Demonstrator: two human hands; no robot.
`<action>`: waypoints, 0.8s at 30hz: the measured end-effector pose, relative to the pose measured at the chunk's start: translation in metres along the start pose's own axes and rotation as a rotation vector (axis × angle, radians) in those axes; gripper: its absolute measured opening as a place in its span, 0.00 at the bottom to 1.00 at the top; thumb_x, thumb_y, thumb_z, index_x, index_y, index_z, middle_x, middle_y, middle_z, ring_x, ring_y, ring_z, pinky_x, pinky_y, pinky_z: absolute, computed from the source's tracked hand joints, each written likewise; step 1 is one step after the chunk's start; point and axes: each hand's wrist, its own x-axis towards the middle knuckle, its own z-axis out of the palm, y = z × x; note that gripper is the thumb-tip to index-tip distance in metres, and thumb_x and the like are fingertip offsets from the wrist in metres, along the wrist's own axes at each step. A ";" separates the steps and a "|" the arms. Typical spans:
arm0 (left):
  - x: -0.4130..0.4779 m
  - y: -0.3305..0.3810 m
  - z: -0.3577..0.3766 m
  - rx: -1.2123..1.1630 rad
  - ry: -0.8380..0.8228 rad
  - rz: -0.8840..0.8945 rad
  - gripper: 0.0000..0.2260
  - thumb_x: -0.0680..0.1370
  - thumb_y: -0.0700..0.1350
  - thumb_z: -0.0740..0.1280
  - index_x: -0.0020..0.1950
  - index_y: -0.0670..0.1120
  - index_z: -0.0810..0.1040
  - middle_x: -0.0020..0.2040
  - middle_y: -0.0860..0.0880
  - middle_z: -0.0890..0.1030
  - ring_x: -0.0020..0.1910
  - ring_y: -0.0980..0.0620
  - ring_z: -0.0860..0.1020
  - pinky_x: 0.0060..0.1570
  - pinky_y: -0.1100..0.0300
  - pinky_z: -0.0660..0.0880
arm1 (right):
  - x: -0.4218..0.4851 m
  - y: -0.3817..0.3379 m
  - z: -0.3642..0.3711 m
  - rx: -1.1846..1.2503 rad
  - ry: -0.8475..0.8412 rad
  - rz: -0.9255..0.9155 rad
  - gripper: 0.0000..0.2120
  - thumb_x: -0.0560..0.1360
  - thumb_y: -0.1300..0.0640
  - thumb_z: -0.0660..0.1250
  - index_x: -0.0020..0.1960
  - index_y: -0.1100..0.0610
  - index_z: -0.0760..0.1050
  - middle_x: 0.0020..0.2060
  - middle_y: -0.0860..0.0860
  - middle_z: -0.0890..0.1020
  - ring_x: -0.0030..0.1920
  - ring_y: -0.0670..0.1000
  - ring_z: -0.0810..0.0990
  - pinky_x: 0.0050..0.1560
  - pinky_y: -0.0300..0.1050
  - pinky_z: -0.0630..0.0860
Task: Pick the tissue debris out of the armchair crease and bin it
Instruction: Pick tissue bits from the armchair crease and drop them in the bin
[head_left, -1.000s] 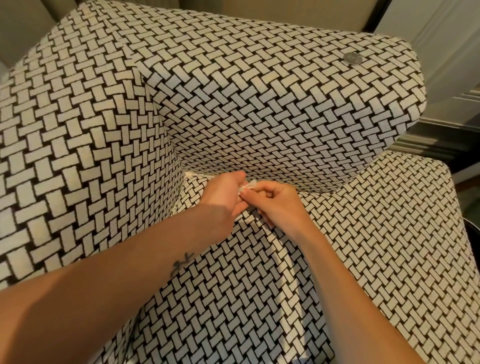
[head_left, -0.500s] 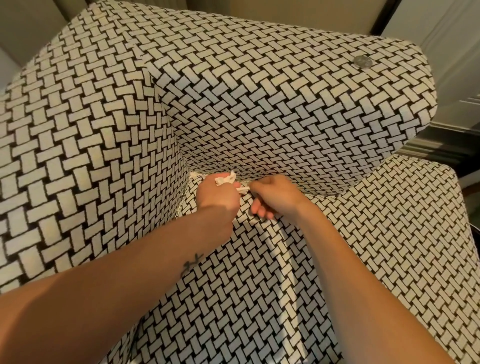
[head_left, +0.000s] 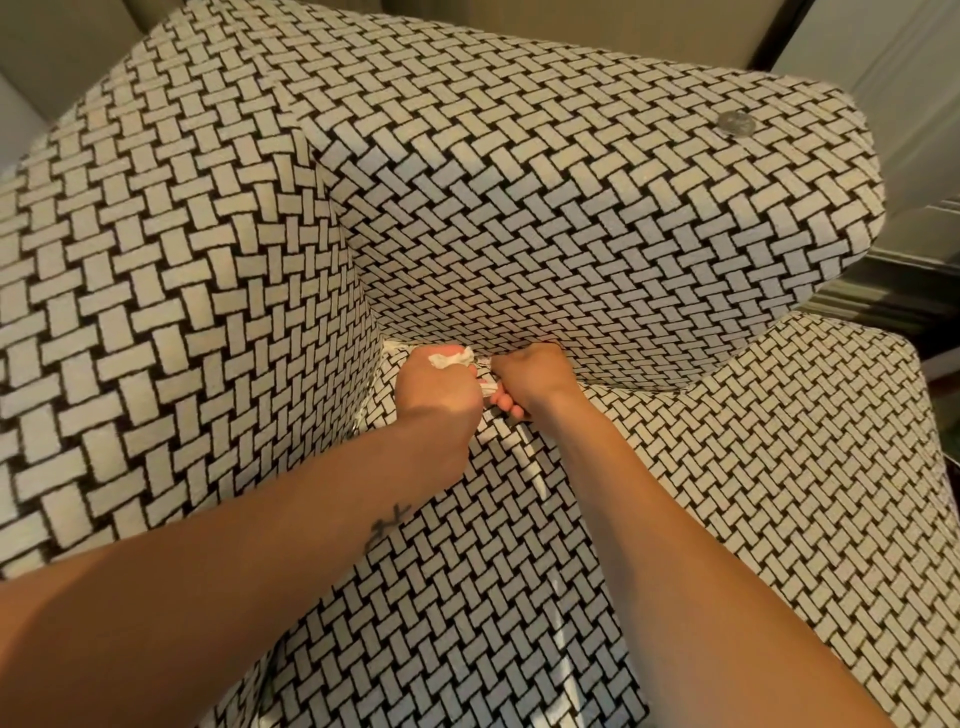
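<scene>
Tissue wad (head_left: 451, 358) in curled left hand (head_left: 436, 397), smaller tissue scrap (head_left: 488, 389) in right hand (head_left: 532, 376) pinch, right at armchair crease (head_left: 623, 383)

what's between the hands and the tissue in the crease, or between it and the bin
Nothing visible. The left hand grips a tissue wad; the right hand pinches a scrap at the crease. No bin is in view, so that path cannot be judged.

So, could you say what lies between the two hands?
In the head view, only a white tissue scrap lies between the left hand, gripping a tissue wad, and the right hand.
</scene>
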 end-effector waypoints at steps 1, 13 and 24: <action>-0.001 0.000 0.000 0.004 -0.002 -0.001 0.16 0.80 0.32 0.56 0.57 0.48 0.76 0.55 0.43 0.82 0.50 0.43 0.80 0.52 0.54 0.79 | -0.001 0.002 -0.001 0.021 -0.003 -0.020 0.14 0.81 0.63 0.60 0.42 0.67 0.79 0.21 0.52 0.78 0.19 0.48 0.71 0.19 0.37 0.66; -0.008 0.004 0.002 -0.016 -0.072 -0.073 0.20 0.80 0.30 0.54 0.56 0.51 0.77 0.44 0.48 0.78 0.46 0.49 0.78 0.58 0.45 0.79 | -0.041 0.026 -0.024 0.260 -0.041 -0.301 0.10 0.84 0.55 0.61 0.58 0.48 0.80 0.27 0.55 0.80 0.23 0.50 0.73 0.23 0.42 0.70; -0.006 0.007 0.002 -0.039 -0.134 -0.068 0.10 0.83 0.39 0.61 0.54 0.53 0.76 0.55 0.45 0.80 0.58 0.43 0.79 0.62 0.43 0.78 | -0.061 0.035 -0.016 0.264 -0.122 -0.397 0.07 0.76 0.57 0.74 0.53 0.54 0.84 0.31 0.52 0.76 0.32 0.52 0.73 0.30 0.42 0.74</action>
